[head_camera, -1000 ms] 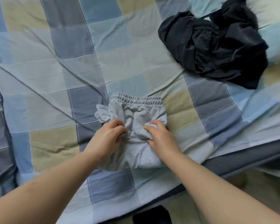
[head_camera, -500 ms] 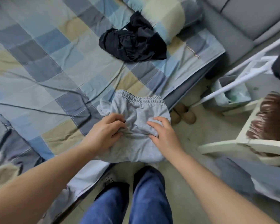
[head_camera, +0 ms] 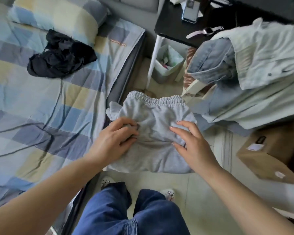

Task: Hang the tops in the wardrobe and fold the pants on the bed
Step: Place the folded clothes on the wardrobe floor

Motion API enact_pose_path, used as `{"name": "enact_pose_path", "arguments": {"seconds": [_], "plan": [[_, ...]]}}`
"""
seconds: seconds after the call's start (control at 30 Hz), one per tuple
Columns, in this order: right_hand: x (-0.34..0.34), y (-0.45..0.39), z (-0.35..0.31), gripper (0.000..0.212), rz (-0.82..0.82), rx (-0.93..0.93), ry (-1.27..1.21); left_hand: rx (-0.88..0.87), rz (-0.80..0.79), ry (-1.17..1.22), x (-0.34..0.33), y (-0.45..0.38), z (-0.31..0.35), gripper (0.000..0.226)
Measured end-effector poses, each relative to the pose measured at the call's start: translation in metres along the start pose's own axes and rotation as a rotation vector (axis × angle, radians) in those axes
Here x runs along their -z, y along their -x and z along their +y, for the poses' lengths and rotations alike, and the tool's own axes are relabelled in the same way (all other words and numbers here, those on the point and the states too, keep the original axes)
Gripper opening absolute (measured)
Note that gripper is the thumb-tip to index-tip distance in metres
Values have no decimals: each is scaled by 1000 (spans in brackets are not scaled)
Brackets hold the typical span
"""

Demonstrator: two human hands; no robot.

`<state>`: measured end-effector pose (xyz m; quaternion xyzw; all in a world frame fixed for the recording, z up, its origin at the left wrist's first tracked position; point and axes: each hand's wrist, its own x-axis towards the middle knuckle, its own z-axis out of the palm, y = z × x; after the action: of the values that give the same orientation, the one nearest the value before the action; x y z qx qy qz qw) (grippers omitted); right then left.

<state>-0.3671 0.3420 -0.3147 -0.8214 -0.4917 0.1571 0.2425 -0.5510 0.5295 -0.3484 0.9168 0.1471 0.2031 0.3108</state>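
Folded grey sweatpants (head_camera: 156, 119) with an elastic waistband hang in the air above the floor, just right of the bed's edge. My left hand (head_camera: 115, 138) grips their left side with curled fingers. My right hand (head_camera: 190, 141) holds the right side, fingers bent into the cloth. A crumpled black garment (head_camera: 59, 56) lies on the checked bedspread (head_camera: 32, 107) near the pillow. A pale green top (head_camera: 268, 65) and a denim garment (head_camera: 212, 60) lie piled at the right.
A checked pillow (head_camera: 58, 14) sits at the head of the bed. A black side table (head_camera: 175, 24) with a phone and a watch stands beyond, a small bin (head_camera: 168, 65) below it. A cardboard box (head_camera: 270, 150) is on the floor at right. My legs in jeans stand below.
Both hands lifted the folded grey sweatpants off the bed and carried them right, over the floor. The view swung right with them, bringing the side table and the pile of clothes into sight.
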Motion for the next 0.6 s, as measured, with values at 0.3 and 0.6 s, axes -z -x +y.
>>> {"name": "enact_pose_path", "arguments": {"seconds": [0.3,0.6], "plan": [[139,129,120,49,248,-202,59,-173,-75,160,-114,-94,163,14],[208,203,205,49,448,-484,59,-475,-275,225,-209,-195,265,21]]}}
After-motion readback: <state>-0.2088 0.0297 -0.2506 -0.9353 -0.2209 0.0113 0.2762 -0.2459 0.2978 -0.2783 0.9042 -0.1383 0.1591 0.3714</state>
